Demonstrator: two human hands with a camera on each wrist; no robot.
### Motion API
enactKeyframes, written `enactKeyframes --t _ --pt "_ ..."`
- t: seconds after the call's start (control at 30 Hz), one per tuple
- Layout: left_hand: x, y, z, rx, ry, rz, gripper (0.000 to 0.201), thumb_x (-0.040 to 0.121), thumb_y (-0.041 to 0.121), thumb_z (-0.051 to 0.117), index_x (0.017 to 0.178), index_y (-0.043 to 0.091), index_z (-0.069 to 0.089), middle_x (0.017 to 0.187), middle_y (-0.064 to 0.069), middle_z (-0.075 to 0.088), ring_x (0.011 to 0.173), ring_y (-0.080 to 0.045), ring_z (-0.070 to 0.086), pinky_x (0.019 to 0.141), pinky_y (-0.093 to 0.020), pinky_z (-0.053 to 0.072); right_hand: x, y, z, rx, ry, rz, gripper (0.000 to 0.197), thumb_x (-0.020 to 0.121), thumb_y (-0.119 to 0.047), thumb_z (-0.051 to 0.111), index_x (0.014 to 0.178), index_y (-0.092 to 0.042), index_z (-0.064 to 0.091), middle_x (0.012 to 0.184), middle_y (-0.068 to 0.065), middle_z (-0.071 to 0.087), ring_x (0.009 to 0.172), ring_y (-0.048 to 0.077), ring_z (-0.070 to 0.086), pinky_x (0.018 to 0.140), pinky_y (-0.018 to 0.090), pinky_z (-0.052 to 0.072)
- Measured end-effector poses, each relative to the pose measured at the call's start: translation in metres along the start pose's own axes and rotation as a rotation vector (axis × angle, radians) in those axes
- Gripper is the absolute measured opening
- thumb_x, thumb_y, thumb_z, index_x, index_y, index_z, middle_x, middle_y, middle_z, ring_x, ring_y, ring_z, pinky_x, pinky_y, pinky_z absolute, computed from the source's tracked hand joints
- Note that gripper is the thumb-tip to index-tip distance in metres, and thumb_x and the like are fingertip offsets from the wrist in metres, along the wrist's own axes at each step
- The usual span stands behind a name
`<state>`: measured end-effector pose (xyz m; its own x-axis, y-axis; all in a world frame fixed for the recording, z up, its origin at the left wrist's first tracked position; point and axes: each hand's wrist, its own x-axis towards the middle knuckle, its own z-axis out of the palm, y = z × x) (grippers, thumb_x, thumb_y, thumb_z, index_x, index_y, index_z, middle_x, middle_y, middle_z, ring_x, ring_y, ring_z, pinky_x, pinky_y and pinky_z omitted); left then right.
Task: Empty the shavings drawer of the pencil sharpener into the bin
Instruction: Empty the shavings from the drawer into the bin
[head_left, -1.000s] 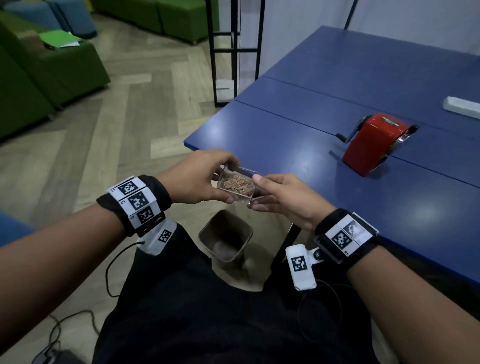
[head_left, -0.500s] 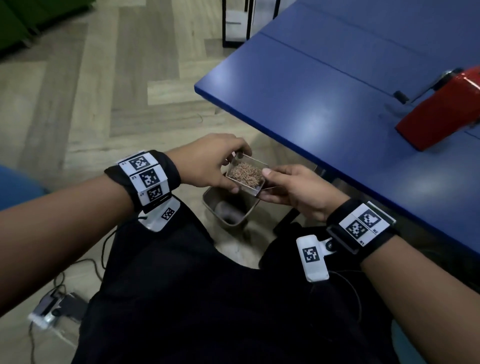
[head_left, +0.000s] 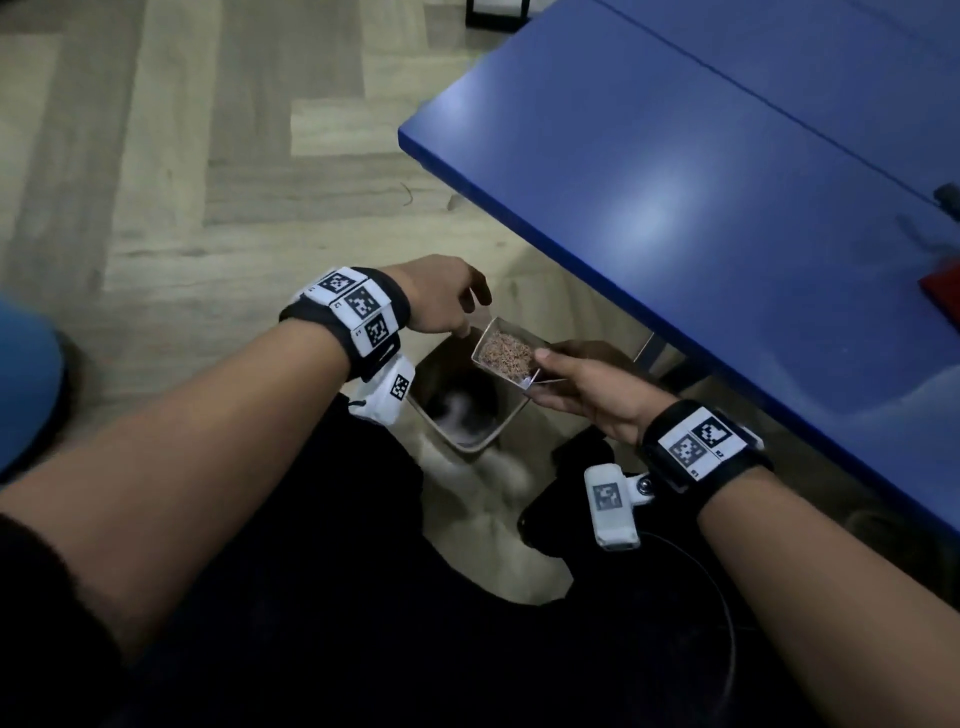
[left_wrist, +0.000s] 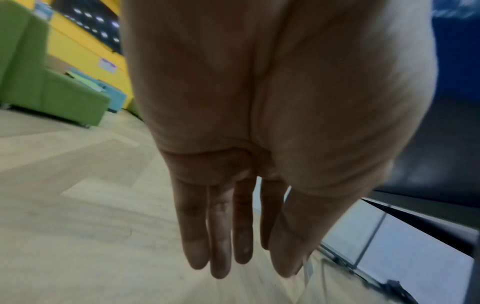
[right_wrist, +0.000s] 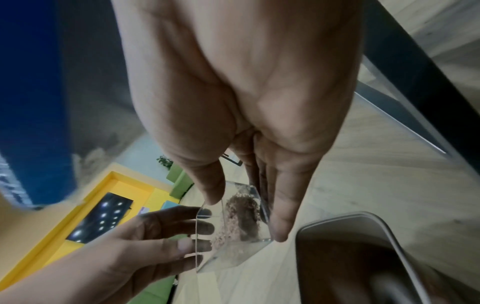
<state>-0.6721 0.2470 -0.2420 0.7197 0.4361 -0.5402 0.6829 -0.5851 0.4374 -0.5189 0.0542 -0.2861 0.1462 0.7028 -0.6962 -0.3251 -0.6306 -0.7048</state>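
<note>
Left hand (head_left: 441, 299) now off, fingers loose; drawer (head_left: 506, 353) pinched in right hand (head_left: 587, 395) above bin (head_left: 493, 439).

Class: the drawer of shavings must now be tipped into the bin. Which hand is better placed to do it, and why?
Right. The right hand pinches the drawer above the bin; the left hand is open beside it, gripping nothing.

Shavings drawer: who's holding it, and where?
Right hand pinches the shavings drawer by its near end, thumb against fingers. Left hand is open beside it, gripping nothing.
</note>
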Motion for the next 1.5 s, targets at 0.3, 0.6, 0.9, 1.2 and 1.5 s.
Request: enactKeyframes --t 0.3,0.6,0.9,1.2,1.5 --pt "0.058 -0.043 0.057 -0.37 0.147 -0.154 0.037 0.096 0.021 0.061 0.132 0.02 0.068 0.123 -0.001 0.072 0.106 -0.02 0.065 0.083 -0.022 0.044 0.1 0.053 -0.025 -0.052 0.123 0.091 0.031 0.103 -0.024 0.07 0.128 -0.005 0.068 0.118 0.018 0.078 0.093 0.019 0.081 0.082 0.029 0.062" --pt "0.105 -0.072 0.083 -0.433 0.159 -0.194 0.04 0.095 0.025 0.064 0.135 0.018 0.067 0.13 -0.003 0.071 0.119 -0.023 0.065 0.097 -0.029 0.052 0.171 0.105 -0.026 -0.097 0.223 0.134 0.041 0.102 -0.014 0.071 0.137 0.003 0.059 0.13 0.025 0.069 0.118 0.036 0.074 0.09 0.034 0.064" --pt "0.128 -0.097 0.114 -0.331 0.091 -0.281 0.039 0.092 0.016 0.062 0.13 0.012 0.071 0.126 -0.013 0.072 0.117 -0.032 0.067 0.096 -0.037 0.056 0.221 0.149 -0.033 -0.409 0.319 0.086 0.055 0.059 -0.059 0.084 0.102 -0.031 0.066 0.114 0.005 0.078 0.105 0.03 0.077 0.099 0.055 0.061" --pt "0.13 -0.113 0.13 -0.352 0.062 -0.356 0.035 0.091 0.015 0.064 0.124 0.012 0.074 0.122 -0.013 0.073 0.115 -0.033 0.067 0.086 -0.03 0.051 0.209 0.13 -0.003 -0.608 0.446 0.05 0.054 0.086 -0.031 0.088 0.133 -0.014 0.067 0.112 0.0 0.073 0.103 0.021 0.069 0.091 0.029 0.051" --pt "0.131 -0.11 0.134 -0.366 0.052 -0.381 0.037 0.092 0.01 0.055 0.124 0.012 0.074 0.124 -0.015 0.071 0.115 -0.034 0.067 0.09 -0.034 0.055 0.211 0.134 0.001 -0.702 0.446 0.054 0.057 0.083 -0.034 0.09 0.132 -0.015 0.068 0.12 0.006 0.076 0.11 0.026 0.072 0.096 0.034 0.055"
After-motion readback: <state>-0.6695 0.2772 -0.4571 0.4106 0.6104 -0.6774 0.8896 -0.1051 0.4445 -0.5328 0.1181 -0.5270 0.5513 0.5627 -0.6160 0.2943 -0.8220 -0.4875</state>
